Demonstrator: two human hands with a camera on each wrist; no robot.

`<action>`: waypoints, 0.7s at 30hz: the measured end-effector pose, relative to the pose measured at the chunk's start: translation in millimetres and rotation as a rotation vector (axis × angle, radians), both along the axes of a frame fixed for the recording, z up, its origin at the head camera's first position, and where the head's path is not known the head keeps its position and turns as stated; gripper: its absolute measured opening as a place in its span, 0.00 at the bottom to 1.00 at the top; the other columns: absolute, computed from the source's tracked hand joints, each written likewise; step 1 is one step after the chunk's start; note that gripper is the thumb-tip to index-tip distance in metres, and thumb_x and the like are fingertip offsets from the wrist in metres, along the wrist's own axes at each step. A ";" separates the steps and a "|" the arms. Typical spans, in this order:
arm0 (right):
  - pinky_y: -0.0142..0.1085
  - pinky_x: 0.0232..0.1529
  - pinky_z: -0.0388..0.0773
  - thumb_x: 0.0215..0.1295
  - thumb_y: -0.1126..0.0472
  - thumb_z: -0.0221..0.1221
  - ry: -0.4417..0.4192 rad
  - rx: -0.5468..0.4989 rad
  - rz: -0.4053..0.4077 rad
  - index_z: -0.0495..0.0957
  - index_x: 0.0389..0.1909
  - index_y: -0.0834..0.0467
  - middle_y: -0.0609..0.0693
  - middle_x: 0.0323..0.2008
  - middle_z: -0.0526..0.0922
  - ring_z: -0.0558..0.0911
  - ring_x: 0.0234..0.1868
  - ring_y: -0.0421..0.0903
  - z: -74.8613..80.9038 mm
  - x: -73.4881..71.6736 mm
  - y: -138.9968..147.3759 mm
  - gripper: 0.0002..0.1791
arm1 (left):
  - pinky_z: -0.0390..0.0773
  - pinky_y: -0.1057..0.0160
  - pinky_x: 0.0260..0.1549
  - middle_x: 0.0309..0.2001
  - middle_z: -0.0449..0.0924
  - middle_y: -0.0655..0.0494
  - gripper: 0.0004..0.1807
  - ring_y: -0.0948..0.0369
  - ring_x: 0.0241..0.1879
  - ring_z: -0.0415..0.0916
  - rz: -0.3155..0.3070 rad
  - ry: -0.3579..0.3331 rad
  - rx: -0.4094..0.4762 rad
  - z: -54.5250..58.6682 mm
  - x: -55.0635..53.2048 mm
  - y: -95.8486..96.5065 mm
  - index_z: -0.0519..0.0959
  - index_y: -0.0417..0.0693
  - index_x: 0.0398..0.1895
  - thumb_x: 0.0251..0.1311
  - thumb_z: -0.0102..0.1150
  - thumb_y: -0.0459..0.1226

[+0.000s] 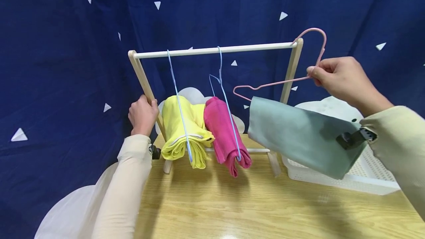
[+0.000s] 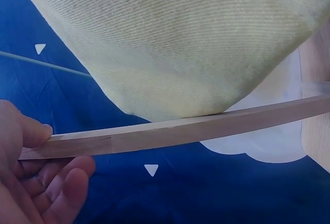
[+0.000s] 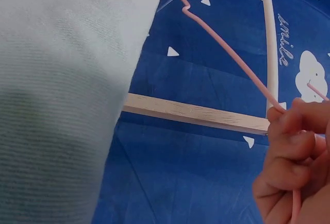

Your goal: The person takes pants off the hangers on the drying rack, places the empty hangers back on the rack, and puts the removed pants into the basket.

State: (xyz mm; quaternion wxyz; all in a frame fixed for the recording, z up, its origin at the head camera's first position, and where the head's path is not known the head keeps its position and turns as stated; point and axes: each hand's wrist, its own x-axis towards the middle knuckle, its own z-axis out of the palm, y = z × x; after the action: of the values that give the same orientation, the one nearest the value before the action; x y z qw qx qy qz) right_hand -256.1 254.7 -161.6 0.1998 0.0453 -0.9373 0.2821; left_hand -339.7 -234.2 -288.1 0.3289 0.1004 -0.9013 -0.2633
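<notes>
Pink hanger (image 1: 286, 82) in right hand (image 1: 343, 80)

We note plain cream long sleeves (image 1: 121, 187), both arms; black left wrist camera (image 1: 154, 152); black right wrist camera (image 1: 348, 140), dark slotted strap (image 1: 368, 134).

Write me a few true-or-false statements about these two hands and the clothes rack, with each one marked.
1. The right hand holds a pink hanger. True.
2. The left hand hangs free, touching nothing. False: it grips the wooden side post of the rack.
3. The yellow cloth and the magenta cloth each hang on a blue hanger. True.
4. The grey-green cloth hangs on the same hanger as the magenta cloth. False: it is on the pink hanger.
5. A white basket stands to the right of the rack. True.
</notes>
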 end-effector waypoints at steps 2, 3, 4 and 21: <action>0.39 0.23 0.63 0.71 0.40 0.52 0.001 0.003 -0.002 0.82 0.36 0.62 0.47 0.21 0.74 0.68 0.28 0.48 -2.8 2.5 1.4 0.28 | 0.77 0.42 0.40 0.40 0.83 0.35 0.19 0.38 0.40 0.80 0.001 0.003 -0.001 0.4 -0.4 0.3 0.78 0.35 0.45 0.71 0.50 0.45; 0.39 0.23 0.63 0.71 0.40 0.52 0.002 0.005 -0.004 0.82 0.36 0.62 0.47 0.21 0.75 0.68 0.28 0.48 -4.4 3.6 2.3 0.28 | 0.77 0.42 0.40 0.40 0.83 0.34 0.19 0.38 0.40 0.80 0.001 0.003 -0.004 0.6 -0.2 0.5 0.78 0.35 0.45 0.71 0.50 0.45; 0.39 0.23 0.63 0.71 0.40 0.52 -0.003 0.002 -0.005 0.82 0.37 0.62 0.48 0.22 0.75 0.68 0.28 0.48 -6.0 4.7 3.0 0.28 | 0.77 0.42 0.40 0.40 0.83 0.34 0.19 0.37 0.40 0.80 0.002 0.006 -0.005 0.7 -0.2 0.5 0.78 0.35 0.45 0.70 0.50 0.45; 0.39 0.24 0.62 0.71 0.41 0.54 -0.003 0.010 0.000 0.83 0.38 0.62 0.47 0.22 0.77 0.69 0.28 0.45 -33.4 14.3 16.6 0.26 | 0.76 0.41 0.40 0.39 0.84 0.34 0.20 0.37 0.40 0.80 0.014 0.030 0.012 -2.9 -2.6 0.0 0.78 0.36 0.43 0.70 0.50 0.46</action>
State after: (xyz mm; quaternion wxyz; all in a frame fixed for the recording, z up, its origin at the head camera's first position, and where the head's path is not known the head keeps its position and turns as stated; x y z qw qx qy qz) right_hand -241.9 271.3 -194.9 0.1981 0.0461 -0.9389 0.2776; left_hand -342.3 -234.2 -290.9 0.3438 0.1045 -0.8939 -0.2680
